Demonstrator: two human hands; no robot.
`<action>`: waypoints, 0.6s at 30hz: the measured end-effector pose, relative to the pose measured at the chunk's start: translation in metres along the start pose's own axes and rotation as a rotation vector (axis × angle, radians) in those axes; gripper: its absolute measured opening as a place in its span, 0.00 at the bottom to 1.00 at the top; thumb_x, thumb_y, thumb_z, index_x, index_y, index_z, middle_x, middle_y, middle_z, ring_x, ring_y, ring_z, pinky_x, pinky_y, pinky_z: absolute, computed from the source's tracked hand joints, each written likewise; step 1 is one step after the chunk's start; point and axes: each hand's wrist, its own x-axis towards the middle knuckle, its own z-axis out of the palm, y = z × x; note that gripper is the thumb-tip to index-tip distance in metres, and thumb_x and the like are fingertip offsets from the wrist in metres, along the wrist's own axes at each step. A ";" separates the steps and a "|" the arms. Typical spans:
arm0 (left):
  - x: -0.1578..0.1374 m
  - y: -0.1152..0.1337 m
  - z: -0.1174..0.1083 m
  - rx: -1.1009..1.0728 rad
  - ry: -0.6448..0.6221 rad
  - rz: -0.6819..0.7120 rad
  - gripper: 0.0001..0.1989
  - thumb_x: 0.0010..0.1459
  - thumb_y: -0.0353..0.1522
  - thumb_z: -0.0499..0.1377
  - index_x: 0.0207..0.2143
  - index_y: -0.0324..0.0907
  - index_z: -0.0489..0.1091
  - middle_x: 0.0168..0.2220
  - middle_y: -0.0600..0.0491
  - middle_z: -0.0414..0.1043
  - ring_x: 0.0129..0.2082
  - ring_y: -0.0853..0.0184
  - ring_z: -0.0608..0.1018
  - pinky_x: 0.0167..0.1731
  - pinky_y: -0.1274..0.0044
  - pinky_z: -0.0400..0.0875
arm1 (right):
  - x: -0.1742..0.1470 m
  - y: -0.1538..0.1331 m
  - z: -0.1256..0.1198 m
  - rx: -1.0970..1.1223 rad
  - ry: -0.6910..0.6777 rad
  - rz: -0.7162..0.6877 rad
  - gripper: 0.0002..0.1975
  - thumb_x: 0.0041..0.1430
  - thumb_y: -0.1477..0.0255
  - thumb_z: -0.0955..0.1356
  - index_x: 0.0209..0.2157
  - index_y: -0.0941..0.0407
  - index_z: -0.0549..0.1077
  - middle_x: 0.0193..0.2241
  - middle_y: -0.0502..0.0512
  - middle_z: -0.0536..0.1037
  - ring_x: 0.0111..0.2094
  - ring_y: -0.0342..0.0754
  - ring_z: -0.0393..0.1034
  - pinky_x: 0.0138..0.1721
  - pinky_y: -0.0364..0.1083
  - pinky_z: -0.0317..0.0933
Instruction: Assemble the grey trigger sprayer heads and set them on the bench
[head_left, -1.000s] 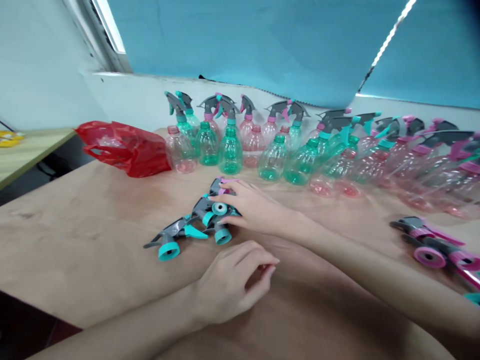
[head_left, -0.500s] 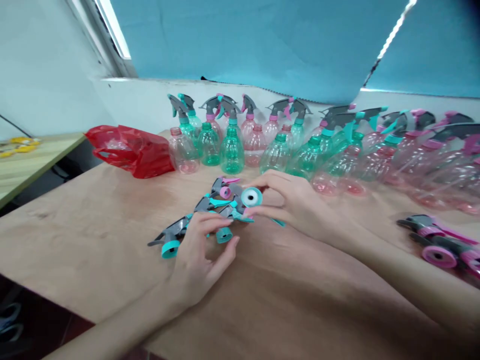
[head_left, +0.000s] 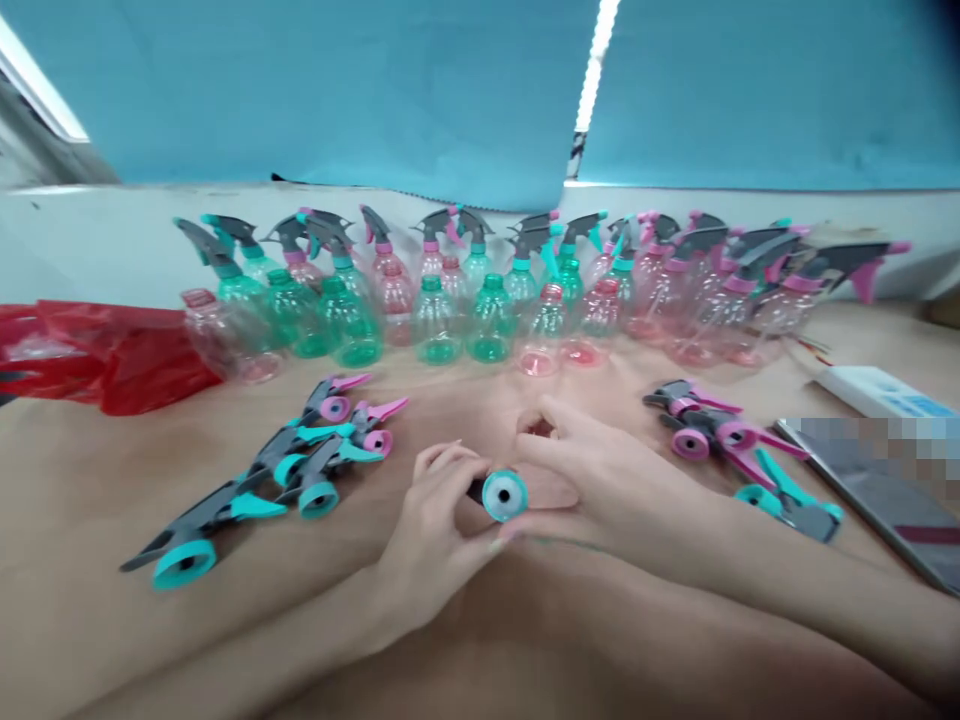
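Observation:
A grey trigger spray head [head_left: 505, 496] with a teal collar is between my two hands, low over the table, its round white-lined opening facing me. My left hand [head_left: 427, 525] closes its fingers and thumb around the grey end. My right hand [head_left: 592, 465] is curled at the other side, its thumb by the collar; its palm hides part of the piece. A blurred teal strip shows beneath this hand. Left of my hands lies a group of loose spray heads [head_left: 319, 455] with teal and pink parts. Further spray heads, mostly pink-collared [head_left: 690, 443], lie on the right.
Several clear green and pink bottles [head_left: 439, 325] stand along the back, many with spray heads fitted. A red plastic bag [head_left: 127, 355] lies at the left. On the right are a dark flat panel [head_left: 855, 500] and a white box [head_left: 885, 392].
The view has turned right. My right hand has brought the teal-collared spray head away from the left group, and my left hand has left that group and closed on the piece.

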 end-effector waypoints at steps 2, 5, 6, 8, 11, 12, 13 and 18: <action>0.008 0.003 0.010 -0.040 -0.001 0.030 0.15 0.57 0.44 0.55 0.35 0.40 0.67 0.31 0.52 0.71 0.35 0.62 0.72 0.42 0.68 0.64 | -0.005 0.004 -0.009 -0.051 -0.010 0.043 0.13 0.53 0.64 0.70 0.33 0.58 0.66 0.33 0.51 0.67 0.31 0.43 0.62 0.27 0.42 0.55; 0.016 0.007 0.025 -0.096 -0.001 0.093 0.10 0.58 0.38 0.56 0.37 0.41 0.67 0.31 0.52 0.72 0.35 0.63 0.72 0.41 0.69 0.64 | -0.009 0.008 -0.025 -0.090 -0.019 0.059 0.13 0.53 0.65 0.70 0.32 0.58 0.65 0.31 0.50 0.68 0.29 0.44 0.63 0.27 0.43 0.55; 0.018 0.007 0.029 -0.106 0.001 0.107 0.09 0.58 0.37 0.56 0.37 0.41 0.67 0.31 0.52 0.71 0.35 0.63 0.72 0.40 0.70 0.64 | -0.009 0.010 -0.031 -0.090 -0.031 0.048 0.11 0.54 0.65 0.69 0.31 0.58 0.66 0.30 0.50 0.69 0.29 0.44 0.63 0.28 0.43 0.55; 0.021 0.008 0.035 -0.124 -0.006 0.117 0.09 0.57 0.35 0.58 0.38 0.41 0.66 0.32 0.52 0.71 0.35 0.64 0.72 0.39 0.70 0.65 | -0.009 0.014 -0.041 -0.065 -0.068 0.027 0.07 0.58 0.68 0.66 0.29 0.57 0.68 0.28 0.50 0.71 0.29 0.44 0.64 0.30 0.44 0.56; 0.024 0.008 0.037 -0.164 -0.052 0.107 0.09 0.57 0.36 0.59 0.38 0.41 0.67 0.32 0.52 0.70 0.35 0.64 0.71 0.40 0.71 0.64 | -0.009 0.021 -0.050 -0.007 -0.094 0.004 0.09 0.60 0.74 0.64 0.26 0.55 0.70 0.26 0.50 0.72 0.30 0.45 0.66 0.31 0.44 0.57; 0.025 0.008 0.036 -0.177 -0.072 0.105 0.10 0.58 0.37 0.57 0.38 0.40 0.67 0.32 0.52 0.70 0.34 0.64 0.71 0.39 0.71 0.64 | -0.009 0.023 -0.051 0.015 -0.098 -0.007 0.09 0.59 0.75 0.64 0.25 0.55 0.71 0.26 0.50 0.72 0.30 0.45 0.66 0.31 0.44 0.57; 0.025 0.007 0.035 -0.186 -0.093 0.110 0.11 0.60 0.39 0.56 0.38 0.40 0.67 0.31 0.52 0.70 0.33 0.64 0.70 0.38 0.71 0.64 | -0.009 0.025 -0.051 0.040 -0.107 -0.021 0.10 0.59 0.76 0.64 0.24 0.55 0.72 0.26 0.49 0.72 0.29 0.44 0.66 0.31 0.44 0.58; 0.024 0.004 0.032 -0.189 -0.179 0.227 0.17 0.61 0.44 0.50 0.36 0.39 0.66 0.29 0.51 0.69 0.31 0.64 0.68 0.34 0.72 0.63 | -0.012 0.027 -0.045 0.187 -0.155 -0.062 0.12 0.55 0.79 0.66 0.21 0.53 0.74 0.25 0.46 0.73 0.26 0.41 0.67 0.29 0.41 0.60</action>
